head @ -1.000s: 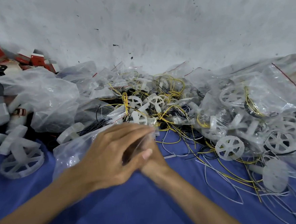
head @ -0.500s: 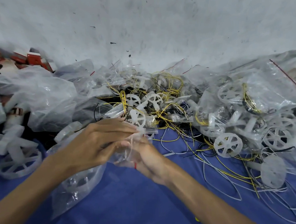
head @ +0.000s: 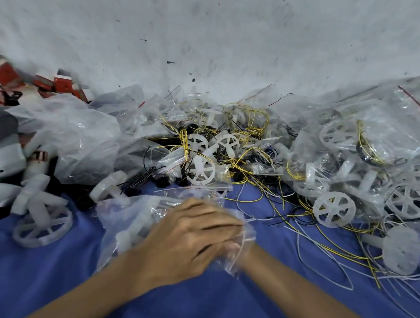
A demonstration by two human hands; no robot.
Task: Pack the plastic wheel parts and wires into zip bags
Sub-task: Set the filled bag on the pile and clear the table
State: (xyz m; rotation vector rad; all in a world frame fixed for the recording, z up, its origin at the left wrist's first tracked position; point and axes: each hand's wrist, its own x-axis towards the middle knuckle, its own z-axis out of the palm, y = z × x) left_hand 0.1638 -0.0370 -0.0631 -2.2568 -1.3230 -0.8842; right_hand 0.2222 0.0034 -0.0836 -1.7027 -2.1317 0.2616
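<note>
A clear zip bag (head: 131,221) holding white plastic wheel parts lies on the blue cloth (head: 50,276) at centre. My left hand (head: 184,237) lies over the bag's right end, fingers pressed on the plastic. My right hand (head: 231,250) is mostly hidden under the left one and grips the same end of the bag. Loose white spoked wheels (head: 201,170) and tangled yellow, black and white wires (head: 251,166) are heaped just beyond.
Filled zip bags (head: 367,152) of wheels pile up at right, with a loose wheel (head: 334,212) and wires trailing forward. Crumpled clear bags (head: 78,143) and a large wheel (head: 43,227) sit at left. Red boxes (head: 62,84) line the grey wall.
My left hand has slid right and down over my right hand along the bag's end. The bag now lies flatter on the cloth.
</note>
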